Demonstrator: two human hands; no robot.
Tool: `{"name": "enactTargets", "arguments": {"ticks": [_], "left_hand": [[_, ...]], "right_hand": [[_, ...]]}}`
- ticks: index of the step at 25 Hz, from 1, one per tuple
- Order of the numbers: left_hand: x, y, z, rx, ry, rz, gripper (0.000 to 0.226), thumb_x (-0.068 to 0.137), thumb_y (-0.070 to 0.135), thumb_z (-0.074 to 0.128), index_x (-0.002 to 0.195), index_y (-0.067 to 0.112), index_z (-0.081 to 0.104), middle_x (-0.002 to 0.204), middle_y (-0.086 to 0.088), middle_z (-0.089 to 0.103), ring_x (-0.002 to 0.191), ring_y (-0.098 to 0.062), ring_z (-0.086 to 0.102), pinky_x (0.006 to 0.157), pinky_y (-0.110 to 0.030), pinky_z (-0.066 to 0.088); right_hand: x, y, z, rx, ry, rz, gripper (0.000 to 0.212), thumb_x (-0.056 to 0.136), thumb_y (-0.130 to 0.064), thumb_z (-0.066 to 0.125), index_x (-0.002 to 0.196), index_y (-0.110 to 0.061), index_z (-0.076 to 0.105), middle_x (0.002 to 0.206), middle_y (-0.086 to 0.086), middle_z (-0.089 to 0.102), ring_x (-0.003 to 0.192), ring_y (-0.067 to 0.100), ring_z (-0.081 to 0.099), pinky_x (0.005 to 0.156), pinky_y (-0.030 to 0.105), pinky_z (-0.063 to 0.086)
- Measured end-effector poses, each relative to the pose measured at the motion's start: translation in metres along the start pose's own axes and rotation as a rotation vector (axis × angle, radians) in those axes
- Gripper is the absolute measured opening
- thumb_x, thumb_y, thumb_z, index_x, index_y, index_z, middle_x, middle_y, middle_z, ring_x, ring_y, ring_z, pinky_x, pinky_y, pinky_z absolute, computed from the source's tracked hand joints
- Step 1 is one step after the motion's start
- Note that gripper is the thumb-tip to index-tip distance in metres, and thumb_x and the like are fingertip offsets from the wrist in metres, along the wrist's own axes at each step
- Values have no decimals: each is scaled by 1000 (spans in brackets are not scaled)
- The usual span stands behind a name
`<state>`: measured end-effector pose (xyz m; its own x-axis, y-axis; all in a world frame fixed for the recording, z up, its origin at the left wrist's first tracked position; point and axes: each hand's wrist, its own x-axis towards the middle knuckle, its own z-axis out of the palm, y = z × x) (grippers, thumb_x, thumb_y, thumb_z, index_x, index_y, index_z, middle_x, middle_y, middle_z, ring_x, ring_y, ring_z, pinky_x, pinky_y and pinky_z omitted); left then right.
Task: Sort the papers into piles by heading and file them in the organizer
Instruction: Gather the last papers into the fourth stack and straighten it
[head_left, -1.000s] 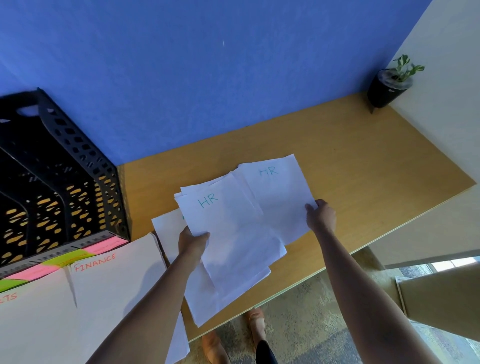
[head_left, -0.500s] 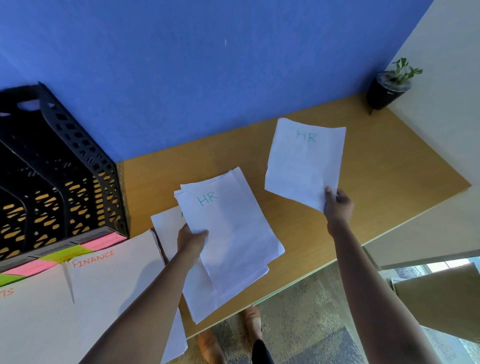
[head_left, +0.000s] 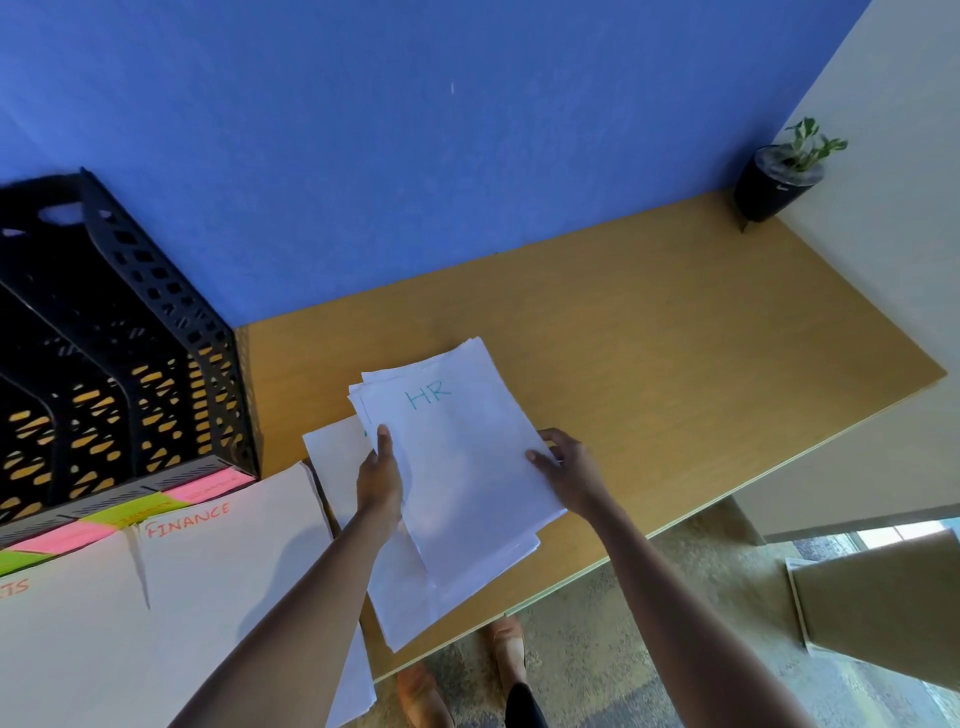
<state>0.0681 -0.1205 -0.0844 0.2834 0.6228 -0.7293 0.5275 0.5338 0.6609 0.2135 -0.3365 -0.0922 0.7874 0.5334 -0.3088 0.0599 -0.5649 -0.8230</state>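
Both hands (left hand (head_left: 381, 480), right hand (head_left: 569, 474)) reach forward, gripping opposite edges of the HR stack (head_left: 462, 467)

White HR-headed paper stack (head_left: 467, 467) beside black organizer (head_left: 119, 374)

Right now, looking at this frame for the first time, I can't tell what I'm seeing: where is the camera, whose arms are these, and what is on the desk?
There is no machine. A person wears a camera on the head, so it looks down along their own two arms. The left hand grips the left edge of a stack of white papers whose top sheet reads HR, with the thumb on top. The right hand holds the stack's right edge. Another white sheet lies underneath on the wooden desk. At left stands a black mesh organizer with coloured labels, and before it a sheet headed FINANCE. A potted plant sits in the far corner.
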Motion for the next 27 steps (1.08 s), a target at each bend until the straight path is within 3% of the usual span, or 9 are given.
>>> {"name": "enactTargets", "arguments": {"ticks": [3, 6, 9, 12, 15, 18, 20, 23, 27], "left_hand": [[4, -4, 0, 13, -9, 111, 46, 85, 39, 74, 123, 15, 64, 124, -4, 68, 112, -29, 63, 97, -44, 52], [1, -6, 2, -24, -17, 174, 25, 86, 18, 75, 110, 15, 67, 112, -5, 72, 107, -29, 66, 91, -40, 53], [-8, -2, 3, -152, -111, 221, 26, 89, 14, 72, 115, 14, 67, 111, -3, 72, 110, -29, 66, 96, -44, 52], [-19, 17, 6, -219, -210, 211, 36, 88, 16, 73, 123, 12, 66, 117, -7, 72, 109, -28, 68, 100, -53, 50], [-31, 49, 15, -280, -346, 199, 36, 85, 18, 75, 120, 13, 68, 114, -6, 74, 107, -26, 69, 99, -51, 51], [-43, 77, 28, -222, -395, 301, 43, 78, 25, 82, 118, 18, 70, 112, 1, 75, 104, -18, 71, 92, -40, 55], [-46, 89, 39, -122, -347, 391, 41, 74, 28, 86, 111, 18, 72, 104, 3, 77, 96, -16, 73, 82, -33, 58], [-52, 100, 55, -46, -330, 543, 15, 74, 33, 85, 87, 30, 76, 85, 14, 77, 81, -7, 74, 65, -23, 57], [-67, 107, 72, 12, -376, 743, 32, 72, 41, 84, 92, 58, 66, 89, 26, 73, 83, 6, 70, 65, -15, 56]], "right_hand": [[1, 1, 5, -196, -79, -22, 39, 92, -28, 67, 129, -15, 59, 106, 10, 73, 91, 28, 69, 65, 30, 49], [5, -2, 3, -189, 24, -63, 51, 85, -28, 77, 129, -13, 58, 109, 7, 67, 98, 23, 65, 72, 26, 49], [14, -6, -6, -172, 171, -104, 75, 73, -33, 87, 134, -6, 52, 121, 5, 58, 108, 19, 55, 89, 32, 49], [27, -21, -23, 19, 159, 10, 88, 67, -44, 89, 138, -12, 47, 126, -5, 56, 112, 10, 55, 88, 25, 48], [36, -41, -43, 318, 6, 89, 74, 59, -55, 89, 118, -17, 67, 114, -3, 74, 100, 12, 72, 81, 31, 60], [34, -57, -46, 428, -39, 31, 55, 59, -49, 93, 102, -18, 76, 103, -2, 78, 95, 19, 75, 71, 30, 61], [30, -66, -45, 423, 79, -36, 42, 63, -45, 91, 92, -18, 77, 94, -2, 79, 87, 17, 76, 69, 35, 62], [24, -70, -43, 413, 397, -163, 40, 70, -47, 85, 77, -10, 71, 74, 9, 73, 64, 13, 67, 56, 35, 55], [13, -74, -48, 461, 511, -267, 17, 73, -49, 83, 80, -36, 74, 71, -14, 72, 62, 1, 65, 57, 26, 55]]}}
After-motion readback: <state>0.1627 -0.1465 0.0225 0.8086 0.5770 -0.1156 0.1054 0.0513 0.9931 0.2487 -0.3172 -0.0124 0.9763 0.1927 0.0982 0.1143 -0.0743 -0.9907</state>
